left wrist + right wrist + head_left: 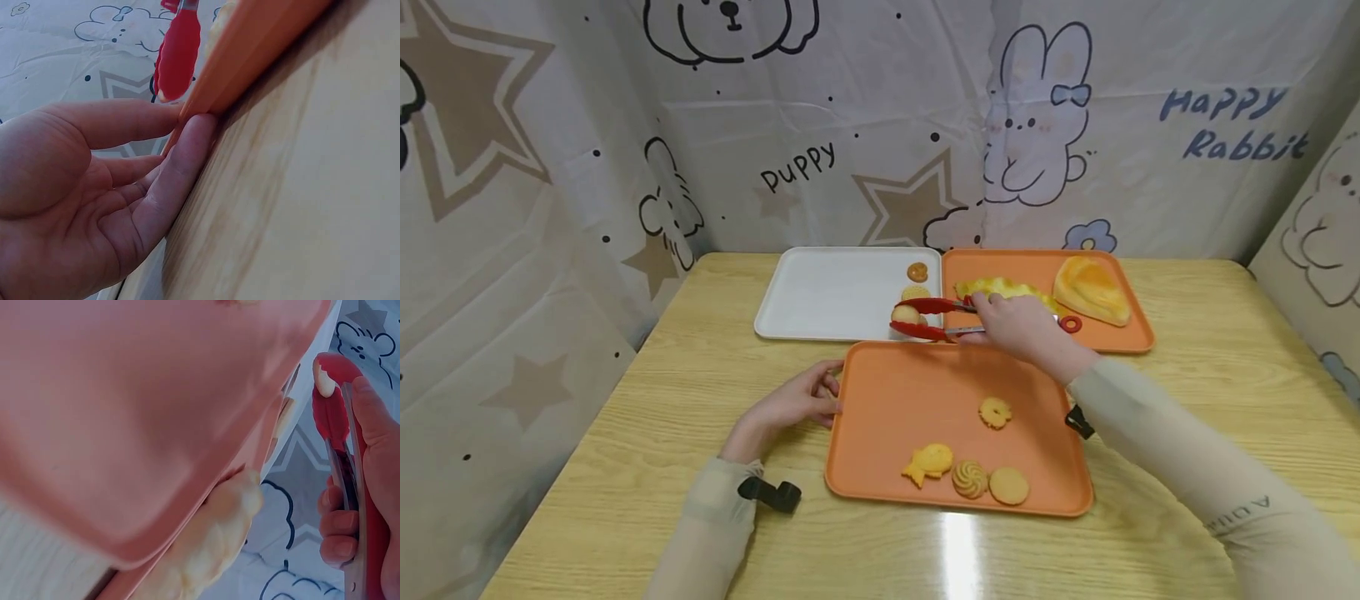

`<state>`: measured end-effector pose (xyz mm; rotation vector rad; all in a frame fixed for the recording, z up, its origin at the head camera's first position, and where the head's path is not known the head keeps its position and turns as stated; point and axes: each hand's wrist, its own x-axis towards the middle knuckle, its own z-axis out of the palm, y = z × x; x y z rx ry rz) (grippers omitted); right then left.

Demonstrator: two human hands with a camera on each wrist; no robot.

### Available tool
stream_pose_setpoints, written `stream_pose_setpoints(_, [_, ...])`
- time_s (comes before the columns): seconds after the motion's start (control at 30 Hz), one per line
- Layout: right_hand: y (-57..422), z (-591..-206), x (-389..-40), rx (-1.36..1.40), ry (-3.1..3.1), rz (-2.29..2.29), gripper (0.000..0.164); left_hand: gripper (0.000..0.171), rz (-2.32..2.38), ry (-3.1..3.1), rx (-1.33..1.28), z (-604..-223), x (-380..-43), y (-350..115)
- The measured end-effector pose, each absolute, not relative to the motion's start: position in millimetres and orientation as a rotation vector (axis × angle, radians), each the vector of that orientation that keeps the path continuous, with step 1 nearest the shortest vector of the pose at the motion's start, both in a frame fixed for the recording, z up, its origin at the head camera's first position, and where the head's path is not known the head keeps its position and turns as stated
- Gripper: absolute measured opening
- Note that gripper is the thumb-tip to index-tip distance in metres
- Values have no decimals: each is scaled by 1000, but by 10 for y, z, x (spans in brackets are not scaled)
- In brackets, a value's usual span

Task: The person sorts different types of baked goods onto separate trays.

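My right hand (1018, 325) grips a pair of red-tipped tongs (936, 306) near the inner corner of the white tray (827, 292). Between the tong tips is a round pale biscuit (906, 314), its edge also showing in the right wrist view. My left hand (801, 398) holds the left rim of the front orange tray (910, 392), thumb and fingers pinching its edge in the left wrist view. On that tray lie a ring-shaped biscuit (995, 412), a fish-shaped biscuit (928, 463), a swirl biscuit (970, 479) and a flat round biscuit (1009, 486).
A pretzel-shaped biscuit (917, 272) and a yellowish round biscuit (915, 292) lie at the white tray's right side. The back orange tray (1120, 340) bears a large wedge-shaped bread (1090, 290) and a long yellow twisted bread (1003, 288). A printed cloth (880, 117) hangs behind the table.
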<state>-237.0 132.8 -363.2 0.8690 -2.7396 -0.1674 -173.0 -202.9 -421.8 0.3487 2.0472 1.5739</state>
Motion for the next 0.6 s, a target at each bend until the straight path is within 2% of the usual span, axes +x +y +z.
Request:
stream_pose_setpoints(0.2, [1150, -3653, -2458, 900, -2779, -161, 69, 73, 1578, 2039, 356, -4222, -1738, -2026])
stream_pose_setpoints(0.6, [919, -3698, -2569, 903, -2884, -160, 62, 71, 1581, 2030, 350, -4210, -1743, -2029])
